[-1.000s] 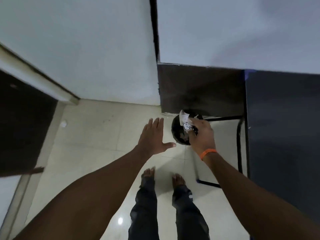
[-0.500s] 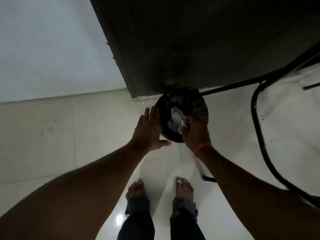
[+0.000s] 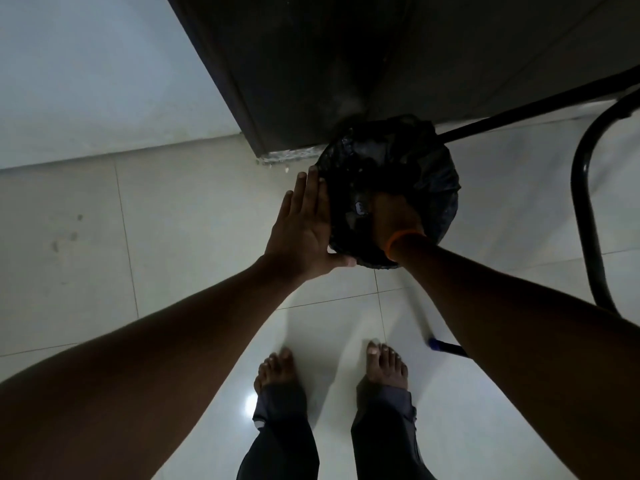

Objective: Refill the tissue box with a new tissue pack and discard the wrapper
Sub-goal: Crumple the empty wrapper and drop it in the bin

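Note:
A round bin lined with a black bag [image 3: 446, 188] stands on the tiled floor against a dark cabinet. My right hand [image 3: 394, 220], with an orange band at the wrist, is pushed down inside the bin, and its fingertips are lost in the dark. A small white and blue bit of the wrapper [image 3: 360, 210] shows at the thumb side of that hand. My left hand [image 3: 304, 230] is open and flat, fingers together, against the bin's left rim. No tissue box or tissue pack is in sight.
The dark cabinet [image 3: 311, 64] rises behind the bin. A black metal tube frame [image 3: 585, 202] curves along the right. A dark stick with a blue tip [image 3: 446, 346] lies on the floor by my bare feet [image 3: 277, 372]. A white wall is at the left.
My right hand has sunk deeper into the bin, and the wrapper is now mostly hidden. My left hand has come up against the bin's rim. The view has tilted down and closer.

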